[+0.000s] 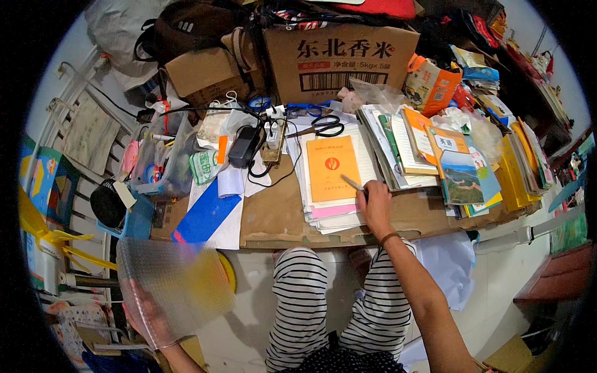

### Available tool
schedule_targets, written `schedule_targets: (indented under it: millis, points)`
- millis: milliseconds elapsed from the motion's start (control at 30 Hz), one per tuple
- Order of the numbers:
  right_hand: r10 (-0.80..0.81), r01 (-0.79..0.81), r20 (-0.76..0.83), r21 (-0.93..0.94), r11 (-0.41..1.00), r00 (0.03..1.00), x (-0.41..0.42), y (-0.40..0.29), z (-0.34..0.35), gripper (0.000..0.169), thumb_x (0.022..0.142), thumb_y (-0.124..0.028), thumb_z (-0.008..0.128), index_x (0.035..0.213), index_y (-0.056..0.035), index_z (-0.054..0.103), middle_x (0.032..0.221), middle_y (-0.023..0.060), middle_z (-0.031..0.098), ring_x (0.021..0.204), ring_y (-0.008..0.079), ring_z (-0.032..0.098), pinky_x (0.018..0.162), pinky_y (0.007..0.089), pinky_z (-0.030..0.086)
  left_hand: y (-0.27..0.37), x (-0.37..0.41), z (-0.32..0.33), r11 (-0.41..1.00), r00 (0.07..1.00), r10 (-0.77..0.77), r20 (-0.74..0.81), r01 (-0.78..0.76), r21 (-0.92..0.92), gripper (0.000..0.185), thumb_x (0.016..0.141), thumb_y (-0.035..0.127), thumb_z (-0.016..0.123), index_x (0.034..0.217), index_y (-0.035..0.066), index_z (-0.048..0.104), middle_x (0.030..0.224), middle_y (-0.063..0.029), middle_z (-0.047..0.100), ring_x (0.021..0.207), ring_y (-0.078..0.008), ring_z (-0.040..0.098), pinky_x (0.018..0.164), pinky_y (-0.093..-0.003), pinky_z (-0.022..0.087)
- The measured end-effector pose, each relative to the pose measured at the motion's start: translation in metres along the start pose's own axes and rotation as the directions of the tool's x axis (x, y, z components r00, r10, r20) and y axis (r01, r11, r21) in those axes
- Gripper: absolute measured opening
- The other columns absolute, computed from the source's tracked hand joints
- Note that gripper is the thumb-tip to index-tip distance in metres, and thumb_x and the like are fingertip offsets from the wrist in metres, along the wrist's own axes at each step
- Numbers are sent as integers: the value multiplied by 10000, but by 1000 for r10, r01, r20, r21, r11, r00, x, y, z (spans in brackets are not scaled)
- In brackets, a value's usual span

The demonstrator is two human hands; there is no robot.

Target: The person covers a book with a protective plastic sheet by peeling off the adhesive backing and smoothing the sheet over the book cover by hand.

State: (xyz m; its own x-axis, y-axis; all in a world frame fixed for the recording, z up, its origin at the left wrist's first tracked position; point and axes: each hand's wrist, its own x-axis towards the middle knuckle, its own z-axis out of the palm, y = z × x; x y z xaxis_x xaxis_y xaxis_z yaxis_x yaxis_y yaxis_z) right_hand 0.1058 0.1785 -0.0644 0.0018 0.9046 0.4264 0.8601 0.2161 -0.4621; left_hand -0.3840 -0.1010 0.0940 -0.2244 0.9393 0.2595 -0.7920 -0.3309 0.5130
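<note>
My left hand holds a clear, textured plastic sheet or sleeve off the table's left front. The fingers show blurred through it, and a yellow patch appears at its right side. At the stack's right edge, my right hand grips a slim grey pen-like tool; its exact kind is unclear. Its tip lies over an orange booklet with a red round emblem. Under the booklet is a stack of loose papers, one of them pink. Black-handled scissors rest at the papers' far edge.
Books and papers are piled on the right. A power strip, black adapter and cables lie left of the booklet. Further left are a blue folder and a clear plastic bin. A cardboard box stands behind.
</note>
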Motion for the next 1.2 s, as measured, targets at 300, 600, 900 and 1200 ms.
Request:
schedule_targets:
  millis: [300,600,900,1200]
  points:
    - [149,-143,57,-101,985,987,59,-4,33,416,777,-337,612,941,12,457,983,224,479,898,389,491,730,480,424,-36,32,53,920,856,243,-456,-55,387,519,962,294,236,1387,-1,194,1437,-121,243,1260,-241,310,1003,-375,330]
    - [98,-75,129,-177,981,987,54,-7,26,693,683,-542,661,1123,-34,492,1184,245,396,1088,397,415,791,486,429,-23,17,-20,984,971,-32,-238,-11,-178,537,927,330,371,1383,76,246,1367,-165,332,1149,-253,442,692,-317,511]
    - [48,-32,111,-134,990,993,20,-30,22,695,690,-526,653,1131,-12,492,1188,268,388,1128,374,347,899,477,290,-18,26,12,976,990,26,-139,-55,-210,535,925,277,399,1364,10,248,1346,-193,346,1152,-277,426,882,-345,442]
    - [35,-32,51,-69,997,998,-9,-46,15,542,721,-415,660,1046,-8,513,1159,231,429,1091,355,381,881,459,306,-14,27,38,989,999,35,-1,-34,-145,564,916,310,409,1357,-6,254,1331,-207,359,1202,-277,394,961,-385,389]
